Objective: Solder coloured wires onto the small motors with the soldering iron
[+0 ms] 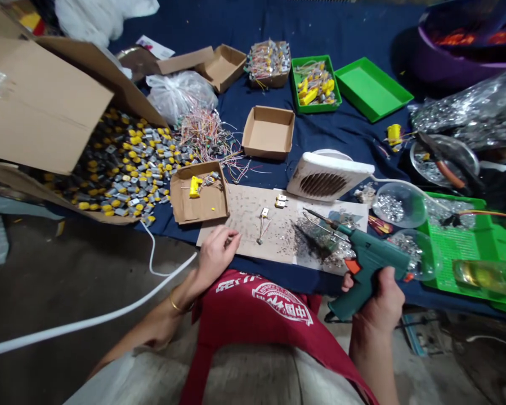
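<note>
My right hand (384, 301) grips the handle of a green soldering gun (375, 256), a finger near its orange trigger. The gun's thin tip points left over the work board (242, 205). My left hand (219, 250) lies at the board's front left edge with its fingers curled together; whatever they may hold is too small to make out. Just right of it on the board lies a small motor (264, 213) with wires running to a small dark part (259, 242). Two more small motors (281, 201) sit behind, near the white fan (320, 177).
At left a large carton (37, 107) spills many yellow-and-grey motors (143, 152). A small cardboard box (180, 211) holds a yellow piece. Bundled wires (206, 135) lie behind it. Clear bowls of metal bits (390, 208) and a green basket (451, 239) stand at right. A white cable (109, 318) crosses lower left.
</note>
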`<state>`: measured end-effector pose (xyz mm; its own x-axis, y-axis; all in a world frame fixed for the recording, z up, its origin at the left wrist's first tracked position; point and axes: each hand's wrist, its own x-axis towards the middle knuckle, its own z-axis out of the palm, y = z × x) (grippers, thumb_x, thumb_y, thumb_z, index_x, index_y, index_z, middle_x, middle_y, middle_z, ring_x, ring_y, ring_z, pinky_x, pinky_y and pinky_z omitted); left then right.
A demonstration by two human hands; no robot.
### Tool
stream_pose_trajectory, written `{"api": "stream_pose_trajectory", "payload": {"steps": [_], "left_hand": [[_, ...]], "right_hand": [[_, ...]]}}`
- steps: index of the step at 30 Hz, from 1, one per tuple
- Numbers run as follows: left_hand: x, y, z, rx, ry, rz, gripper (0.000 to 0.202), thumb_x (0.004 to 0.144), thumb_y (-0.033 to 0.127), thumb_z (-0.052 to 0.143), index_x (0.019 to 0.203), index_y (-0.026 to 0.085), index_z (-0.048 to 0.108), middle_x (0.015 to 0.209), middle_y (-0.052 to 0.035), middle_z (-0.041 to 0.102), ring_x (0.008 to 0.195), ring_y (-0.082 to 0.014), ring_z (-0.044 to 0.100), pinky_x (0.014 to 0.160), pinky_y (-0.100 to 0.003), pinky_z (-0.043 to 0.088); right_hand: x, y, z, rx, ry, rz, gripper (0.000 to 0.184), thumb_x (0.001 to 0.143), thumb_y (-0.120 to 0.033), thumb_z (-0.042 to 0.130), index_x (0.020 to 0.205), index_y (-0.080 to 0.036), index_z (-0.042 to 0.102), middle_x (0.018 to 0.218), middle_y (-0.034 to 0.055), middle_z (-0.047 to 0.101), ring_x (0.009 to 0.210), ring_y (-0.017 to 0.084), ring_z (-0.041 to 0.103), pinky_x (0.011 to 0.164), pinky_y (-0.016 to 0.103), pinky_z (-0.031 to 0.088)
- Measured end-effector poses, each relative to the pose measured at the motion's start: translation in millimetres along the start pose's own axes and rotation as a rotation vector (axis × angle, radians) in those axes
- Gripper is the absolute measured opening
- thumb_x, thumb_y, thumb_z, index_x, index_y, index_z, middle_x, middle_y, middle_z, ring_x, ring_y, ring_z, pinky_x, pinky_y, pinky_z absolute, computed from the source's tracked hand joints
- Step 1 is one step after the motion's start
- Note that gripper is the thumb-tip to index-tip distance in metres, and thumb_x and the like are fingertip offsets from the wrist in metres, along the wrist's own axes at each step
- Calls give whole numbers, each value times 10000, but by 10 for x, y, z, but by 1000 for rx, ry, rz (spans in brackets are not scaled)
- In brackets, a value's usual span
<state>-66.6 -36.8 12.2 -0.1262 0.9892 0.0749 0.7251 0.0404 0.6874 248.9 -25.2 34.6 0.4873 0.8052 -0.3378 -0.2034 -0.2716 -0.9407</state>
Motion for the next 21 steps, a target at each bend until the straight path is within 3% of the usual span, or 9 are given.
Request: {"api": "stream_pose_trajectory", "payload": {"steps": [4,8,11,15,17,21], "left_hand": [[-69,-57,149,-170,-237,-192,155,881,364,674,882,219,730,806,-22,694,740,-181,635,749,-292,501],[48,36,348,-204,-240,-279,268,824,420,757,977,202,723,792,-13,672,736,-189,629,748,-302,495],[185,103,442,-99,-233,-206,311,812,425,775,1010,199,692,859,-26,665,803,-204,631,784,-317,496],[288,71,486,26,-229,-112,124,869,236,674,990,211,668,879,-28,662,845,-196,625,826,-314,497],[294,28,476,31,-223,-58,128,890,166,601,988,210,670,880,-32,666,856,-191,629,841,-311,498],[283,18,450,-66,-224,-17,159,896,219,638,1052,211,666,873,-29,655,829,-193,630,842,-315,508]], "right_hand": [[-7,26,36,-8,-23,11,617,674,-739,749,802,-143,655,518,26,622,359,167,526,328,292,430],[-33,29,41,-6,-24,2,641,697,-735,745,865,-122,665,576,24,650,381,154,539,345,284,446],[-49,28,33,3,-3,-23,635,676,-733,758,831,-127,655,543,15,625,368,159,534,325,284,433],[-71,24,21,24,-17,-4,605,678,-730,754,797,-144,661,533,29,623,356,170,526,313,307,443],[-75,25,15,28,-36,8,596,686,-723,754,799,-144,669,538,34,627,361,170,526,321,314,453],[-43,51,5,12,-34,8,589,707,-708,737,812,-130,694,634,73,684,374,164,532,323,313,436]]}}
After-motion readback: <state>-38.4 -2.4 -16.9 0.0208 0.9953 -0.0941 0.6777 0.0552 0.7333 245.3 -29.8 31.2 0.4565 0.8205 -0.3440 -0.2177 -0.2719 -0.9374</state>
